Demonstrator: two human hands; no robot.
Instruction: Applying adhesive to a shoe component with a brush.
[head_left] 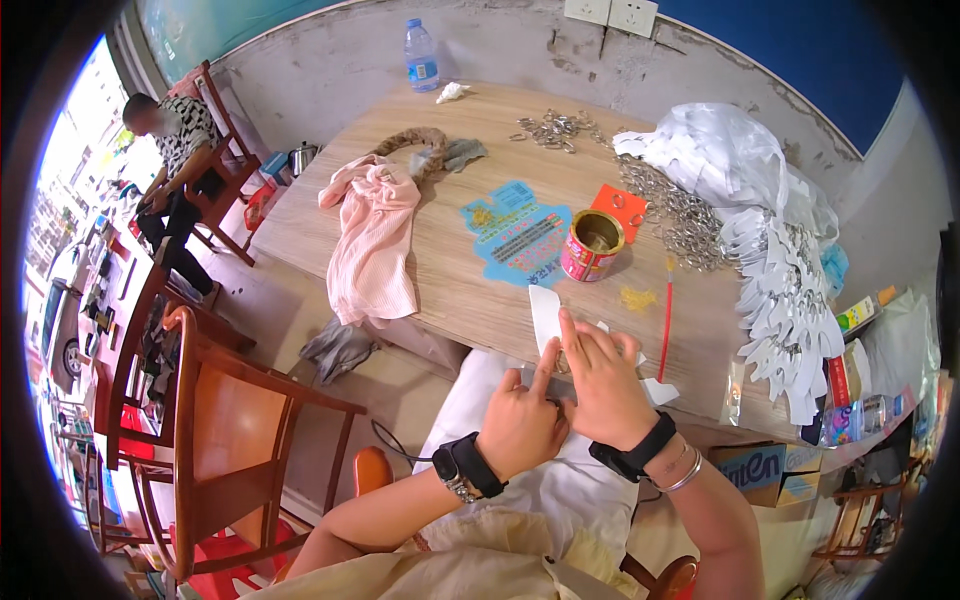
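Observation:
At the table's near edge, both hands meet over a white flat piece (545, 314) whose upper end sticks out past the fingers. My left hand (520, 425) has its index finger stretched against the piece, the other fingers curled in. From the right, my right hand (608, 388) lies over the same piece with its fingers close together, covering most of it. Another white bit (658, 391) shows beside the right hand. Just beyond stand an open pink can (590, 262) and a thin red stick brush (668, 315). What lies under the palms is hidden.
Metal clasps (690, 225) lie piled at the right, beside many white strips (785, 310) and a white plastic bag (725, 150). A pink cloth (375, 225), a blue printed card (518, 235) and a water bottle (421, 60) are on the table. A person (180, 150) sits far left.

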